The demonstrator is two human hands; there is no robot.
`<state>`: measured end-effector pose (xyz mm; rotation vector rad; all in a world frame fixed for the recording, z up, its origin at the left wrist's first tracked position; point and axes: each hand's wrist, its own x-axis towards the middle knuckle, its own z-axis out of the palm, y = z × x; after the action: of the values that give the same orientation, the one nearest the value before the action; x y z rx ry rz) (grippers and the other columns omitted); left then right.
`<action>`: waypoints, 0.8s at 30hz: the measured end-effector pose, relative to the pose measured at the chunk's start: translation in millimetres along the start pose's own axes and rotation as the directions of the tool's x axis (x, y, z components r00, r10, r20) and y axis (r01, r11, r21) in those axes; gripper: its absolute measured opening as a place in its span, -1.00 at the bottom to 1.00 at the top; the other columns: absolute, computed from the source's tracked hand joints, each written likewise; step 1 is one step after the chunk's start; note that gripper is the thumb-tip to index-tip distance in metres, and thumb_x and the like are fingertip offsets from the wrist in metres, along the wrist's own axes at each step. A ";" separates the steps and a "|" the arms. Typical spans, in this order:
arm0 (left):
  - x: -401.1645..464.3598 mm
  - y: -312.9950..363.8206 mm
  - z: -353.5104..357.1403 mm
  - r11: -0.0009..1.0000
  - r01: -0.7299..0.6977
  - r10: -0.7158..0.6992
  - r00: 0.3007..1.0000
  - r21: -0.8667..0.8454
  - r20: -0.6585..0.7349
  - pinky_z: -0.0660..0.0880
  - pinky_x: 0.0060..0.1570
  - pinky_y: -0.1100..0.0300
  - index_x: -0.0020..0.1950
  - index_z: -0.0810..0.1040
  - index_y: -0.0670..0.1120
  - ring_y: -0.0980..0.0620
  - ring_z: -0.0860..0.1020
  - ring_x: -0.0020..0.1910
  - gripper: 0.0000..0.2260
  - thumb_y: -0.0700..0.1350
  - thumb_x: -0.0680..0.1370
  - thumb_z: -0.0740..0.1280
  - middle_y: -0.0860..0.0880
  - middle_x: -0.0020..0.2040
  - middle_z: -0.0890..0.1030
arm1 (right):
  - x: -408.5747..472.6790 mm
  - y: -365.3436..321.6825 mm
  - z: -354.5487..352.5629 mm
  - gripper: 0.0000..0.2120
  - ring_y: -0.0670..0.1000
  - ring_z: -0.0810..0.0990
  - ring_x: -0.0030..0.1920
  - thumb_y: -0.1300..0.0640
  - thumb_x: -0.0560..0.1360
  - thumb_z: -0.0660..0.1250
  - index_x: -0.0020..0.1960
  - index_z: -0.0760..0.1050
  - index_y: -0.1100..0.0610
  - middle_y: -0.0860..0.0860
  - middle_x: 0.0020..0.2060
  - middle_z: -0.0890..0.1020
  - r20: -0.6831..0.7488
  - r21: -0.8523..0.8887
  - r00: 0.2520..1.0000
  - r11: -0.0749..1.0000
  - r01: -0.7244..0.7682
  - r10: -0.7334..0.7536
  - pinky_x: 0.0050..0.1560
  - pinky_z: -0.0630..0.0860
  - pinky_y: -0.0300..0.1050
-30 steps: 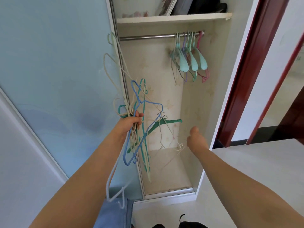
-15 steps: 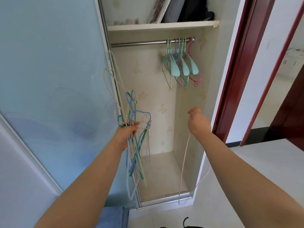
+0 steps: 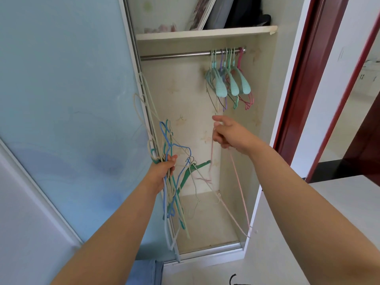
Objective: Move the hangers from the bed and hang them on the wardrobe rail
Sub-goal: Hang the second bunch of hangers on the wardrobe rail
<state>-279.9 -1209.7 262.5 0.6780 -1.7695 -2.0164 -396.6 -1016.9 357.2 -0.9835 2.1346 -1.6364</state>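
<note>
My left hand [image 3: 163, 168] grips a tangled bundle of thin hangers [image 3: 171, 182] in blue, teal, cream and green, held in front of the open wardrobe. My right hand [image 3: 227, 132] holds a pale pink wire hanger [image 3: 239, 188] by its top; the hanger dangles down towards the wardrobe floor, and one side of it crosses the bundle. The metal rail [image 3: 176, 55] runs under the shelf above both hands. Several hangers [image 3: 230, 79], mint, purple and pink, hang at the rail's right end, just above my right hand.
A light blue sliding door [image 3: 67, 112] covers the wardrobe's left side. The shelf [image 3: 203, 33] above the rail carries a picture frame and dark items. A red door frame [image 3: 308, 79] stands to the right. Blue cloth [image 3: 144, 272] lies at the bottom edge.
My right hand has risen and moved left towards the hung hangers, lifting the pink hanger. The bundle in my left hand has spread out a little, with the green hanger swinging right.
</note>
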 end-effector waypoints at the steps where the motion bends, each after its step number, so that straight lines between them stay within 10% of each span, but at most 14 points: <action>1: -1.2 0.4 0.6 1.000 -0.008 0.008 1.000 0.008 -0.002 0.38 -0.41 0.38 0.05 0.39 -0.15 0.13 0.37 -0.37 -0.95 -0.24 0.61 0.24 -0.26 0.38 0.43 | 0.2 -1.5 -1.7 -0.72 -0.08 0.27 -0.51 0.13 0.65 0.05 0.34 0.29 0.13 -0.02 -0.47 0.39 -0.049 0.068 0.999 0.998 0.004 -0.001 -0.46 0.25 -0.22; 9: -3.0 8.0 6.5 1.000 0.002 -0.002 1.000 0.024 0.025 0.38 -0.33 0.30 -0.34 0.35 -0.05 0.08 0.40 -0.27 -0.69 -0.26 0.57 0.29 -0.18 0.14 0.58 | 2.3 13.5 -30.0 -0.70 -0.12 0.11 -0.59 0.07 0.67 0.05 0.00 0.48 0.21 -0.07 -0.56 0.25 -0.125 0.523 0.992 0.848 0.081 -0.017 -0.53 0.05 -0.34; 16: 7.3 10.4 3.8 0.999 0.025 -0.025 1.000 0.040 -0.001 0.36 -0.50 0.32 -0.01 0.52 -0.21 0.06 0.34 -0.41 -0.88 -0.22 0.51 0.40 -0.09 -0.29 0.40 | 2.8 29.9 -56.4 -0.71 -0.09 -0.01 -0.55 0.07 0.66 0.04 -0.02 0.47 0.19 -0.09 -0.60 0.23 -0.092 0.677 0.996 0.734 0.057 0.008 -0.53 -0.01 -0.38; 19: 15.0 5.3 -0.3 0.997 0.023 -0.026 0.999 0.074 0.042 0.34 -0.34 0.18 -0.28 0.41 -0.12 0.01 0.33 -0.36 -0.79 -0.27 0.53 0.33 -0.21 -0.11 0.49 | 3.5 28.8 -69.4 -0.70 -0.08 -0.03 -0.53 0.07 0.66 0.02 -0.03 0.47 0.17 -0.10 -0.61 0.23 -0.103 0.709 0.995 0.702 0.071 0.005 -0.57 0.00 -0.37; 24: 26.4 0.3 -3.0 0.995 0.059 -0.067 0.992 0.075 0.104 0.40 -0.43 0.21 -0.15 0.49 -0.12 0.08 0.35 -0.43 -0.88 -0.26 0.58 0.26 -0.05 -0.09 0.61 | 15.3 29.1 -83.4 -0.70 -0.09 -0.01 -0.52 0.06 0.67 0.01 0.01 0.48 0.16 -0.11 -0.60 0.23 -0.147 0.765 0.989 0.633 0.118 -0.007 -0.62 0.05 -0.36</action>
<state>-299.7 -1227.1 259.6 0.6673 -1.9126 -2.0739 -466.9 -961.4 359.7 -0.6588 1.1748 -2.3797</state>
